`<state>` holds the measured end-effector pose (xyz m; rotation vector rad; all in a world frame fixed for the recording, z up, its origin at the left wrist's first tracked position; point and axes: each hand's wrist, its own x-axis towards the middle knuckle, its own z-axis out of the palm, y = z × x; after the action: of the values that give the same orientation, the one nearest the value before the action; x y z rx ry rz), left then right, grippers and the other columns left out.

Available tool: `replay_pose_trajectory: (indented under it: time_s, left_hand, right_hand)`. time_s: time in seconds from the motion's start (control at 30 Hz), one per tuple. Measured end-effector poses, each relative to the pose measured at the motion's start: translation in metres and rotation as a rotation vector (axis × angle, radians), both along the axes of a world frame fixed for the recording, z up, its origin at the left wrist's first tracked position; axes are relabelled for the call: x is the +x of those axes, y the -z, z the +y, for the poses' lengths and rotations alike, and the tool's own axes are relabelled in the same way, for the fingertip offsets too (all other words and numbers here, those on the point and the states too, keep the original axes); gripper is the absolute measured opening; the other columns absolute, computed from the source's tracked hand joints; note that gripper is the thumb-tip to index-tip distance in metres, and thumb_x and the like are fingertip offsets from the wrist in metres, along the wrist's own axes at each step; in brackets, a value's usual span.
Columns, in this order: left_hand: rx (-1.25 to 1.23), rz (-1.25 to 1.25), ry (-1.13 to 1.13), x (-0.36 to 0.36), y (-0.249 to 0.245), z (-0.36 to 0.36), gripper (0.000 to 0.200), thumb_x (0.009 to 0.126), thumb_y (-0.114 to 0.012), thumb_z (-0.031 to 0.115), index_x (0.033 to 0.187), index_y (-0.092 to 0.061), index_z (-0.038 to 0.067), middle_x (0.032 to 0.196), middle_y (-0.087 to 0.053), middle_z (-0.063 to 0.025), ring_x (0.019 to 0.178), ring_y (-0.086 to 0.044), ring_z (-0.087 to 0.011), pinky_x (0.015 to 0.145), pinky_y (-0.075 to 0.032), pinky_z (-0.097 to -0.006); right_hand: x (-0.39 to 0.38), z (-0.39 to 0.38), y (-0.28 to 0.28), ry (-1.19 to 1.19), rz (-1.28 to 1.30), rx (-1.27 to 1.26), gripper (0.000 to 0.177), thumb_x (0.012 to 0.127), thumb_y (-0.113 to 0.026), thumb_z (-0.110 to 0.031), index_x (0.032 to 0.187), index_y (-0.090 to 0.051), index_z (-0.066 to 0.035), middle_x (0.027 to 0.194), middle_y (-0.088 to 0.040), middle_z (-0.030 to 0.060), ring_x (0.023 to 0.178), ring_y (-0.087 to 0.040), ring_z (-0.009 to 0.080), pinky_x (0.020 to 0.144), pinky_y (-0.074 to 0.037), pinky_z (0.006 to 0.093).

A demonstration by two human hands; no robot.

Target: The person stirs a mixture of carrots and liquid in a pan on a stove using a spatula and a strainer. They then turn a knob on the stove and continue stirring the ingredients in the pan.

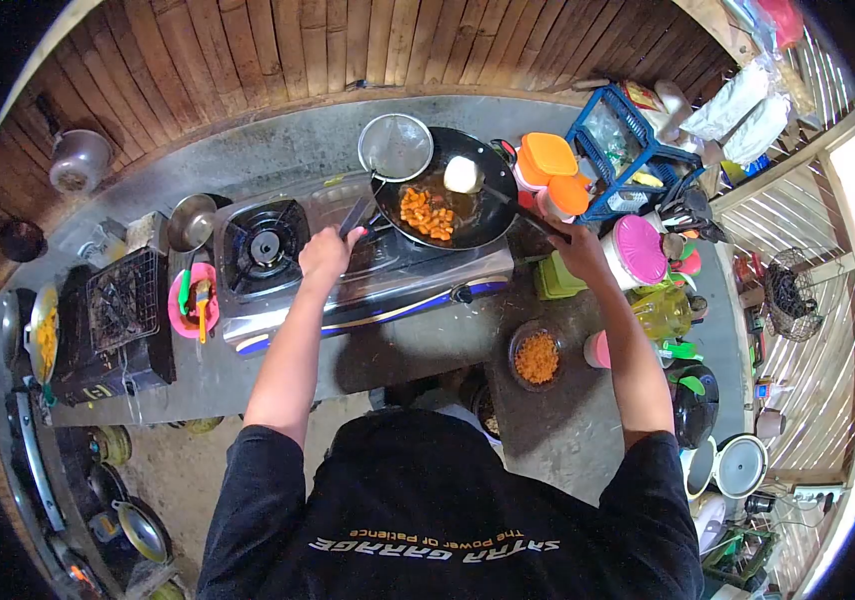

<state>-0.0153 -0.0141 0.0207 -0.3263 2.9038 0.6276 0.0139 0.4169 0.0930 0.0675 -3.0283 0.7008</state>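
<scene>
A black wok [493,205] stands on the right burner of the gas stove. Orange-brown pieces of food [428,214] lie in shiny oil on its left side. My left hand [328,252] is closed round a grey handle that appears to belong to the round mesh strainer [396,146], which is over the wok's upper left rim. In my right hand [580,250] is the dark handle of a spatula [464,175]; its bright, glaring head is inside the wok, right of the food.
The left burner [265,245] holds no pan. A pink bowl with utensils [191,318] stands left of the stove. Orange-lidded tubs [550,157], a blue rack [613,130] and a pink-lidded container [638,250] crowd the right. Nearer me is a plate of orange shreds [537,358].
</scene>
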Motion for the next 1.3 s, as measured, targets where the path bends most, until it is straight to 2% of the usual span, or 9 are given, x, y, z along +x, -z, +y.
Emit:
replay_pose_trajectory:
  time_s: [0.17,0.27,0.47,0.57,0.67,0.97,1.17,1.27,1.3]
  left_hand:
    - [-0.019,0.015,-0.004,-0.003,0.01,-0.001,0.066,0.088,-0.05,0.069,0.105,-0.069,0.009,0.101,-0.07,-0.0211,0.098,-0.068,-0.0385,0.083,-0.054,-0.0485]
    - [-0.015,0.001,0.0,-0.002,0.004,0.0,0.066,0.088,-0.05,0.069,0.106,-0.069,0.009,0.102,-0.07,-0.0212,0.098,-0.068,-0.0387,0.083,-0.054,-0.0485]
    - [-0.038,-0.006,-0.002,0.001,-0.001,0.001,0.065,0.088,-0.05,0.068,0.108,-0.068,0.009,0.103,-0.07,-0.0204,0.099,-0.068,-0.038,0.084,-0.054,-0.0482]
    - [-0.027,0.01,0.005,0.001,0.0,0.0,0.065,0.088,-0.05,0.068,0.109,-0.068,0.009,0.103,-0.07,-0.0202,0.099,-0.068,-0.0376,0.084,-0.054,-0.0481]
    - [-0.012,0.018,0.008,0.002,-0.001,0.0,0.065,0.089,-0.05,0.068,0.108,-0.068,0.009,0.102,-0.071,-0.0202,0.098,-0.068,-0.0376,0.083,-0.054,-0.0484]
    - [-0.025,0.006,0.008,0.0,-0.001,0.0,0.067,0.088,-0.049,0.069,0.106,-0.069,0.008,0.1,-0.071,-0.0206,0.097,-0.068,-0.0379,0.082,-0.054,-0.0488]
    - [-0.017,-0.007,-0.003,-0.001,-0.001,0.0,0.069,0.087,-0.049,0.071,0.106,-0.069,0.009,0.101,-0.07,-0.021,0.098,-0.068,-0.0387,0.083,-0.054,-0.0488]
    - [0.004,-0.002,-0.004,-0.005,0.006,-0.002,0.071,0.085,-0.05,0.073,0.109,-0.07,0.01,0.102,-0.07,-0.0218,0.099,-0.067,-0.0398,0.083,-0.053,-0.0495]
    - [0.004,0.003,-0.003,-0.004,0.006,-0.002,0.07,0.086,-0.05,0.073,0.109,-0.07,0.01,0.102,-0.07,-0.0218,0.099,-0.067,-0.0397,0.083,-0.053,-0.0495]
  right_hand:
    - [-0.021,-0.002,0.032,-0.009,0.121,-0.029,0.032,0.088,-0.065,-0.016,0.12,-0.067,-0.013,0.107,-0.069,0.0215,0.106,-0.064,0.0372,0.091,-0.05,0.0428]
    - [-0.029,-0.005,0.057,-0.211,0.307,0.16,0.036,0.087,-0.068,-0.017,0.123,-0.066,-0.012,0.099,-0.067,0.0244,0.092,-0.066,0.0408,0.083,-0.051,0.0429]
    - [-0.007,-0.008,0.034,-0.14,-0.176,-0.292,0.038,0.087,-0.07,-0.017,0.125,-0.066,-0.013,0.091,-0.067,0.0186,0.081,-0.064,0.0299,0.082,-0.05,0.0362]
    - [0.013,-0.001,0.0,-0.166,-0.05,-0.126,0.038,0.088,-0.069,-0.017,0.126,-0.065,-0.014,0.093,-0.069,0.0206,0.085,-0.067,0.0303,0.081,-0.051,0.0375]
    - [0.02,0.015,-0.005,-0.068,0.056,0.002,0.035,0.089,-0.067,-0.02,0.124,-0.066,-0.019,0.096,-0.069,0.0233,0.092,-0.066,0.0413,0.079,-0.052,0.0457]
    - [0.023,0.0,-0.019,-0.086,-0.021,0.216,0.033,0.089,-0.063,-0.017,0.122,-0.065,-0.015,0.101,-0.067,0.0244,0.094,-0.064,0.0432,0.081,-0.051,0.0511]
    - [0.013,-0.017,-0.012,-0.071,-0.408,-0.147,0.034,0.091,-0.064,-0.02,0.123,-0.065,-0.008,0.085,-0.066,0.0159,0.08,-0.066,0.027,0.073,-0.052,0.0388]
    - [0.021,-0.033,-0.021,-0.027,-0.415,-0.375,0.039,0.091,-0.065,-0.019,0.127,-0.063,-0.004,0.075,-0.057,0.0006,0.069,-0.049,0.0093,0.063,-0.044,0.0279]
    - [0.018,-0.03,-0.017,-0.042,-0.348,-0.359,0.039,0.091,-0.065,-0.019,0.128,-0.063,-0.005,0.076,-0.06,0.003,0.07,-0.053,0.0121,0.065,-0.045,0.0296]
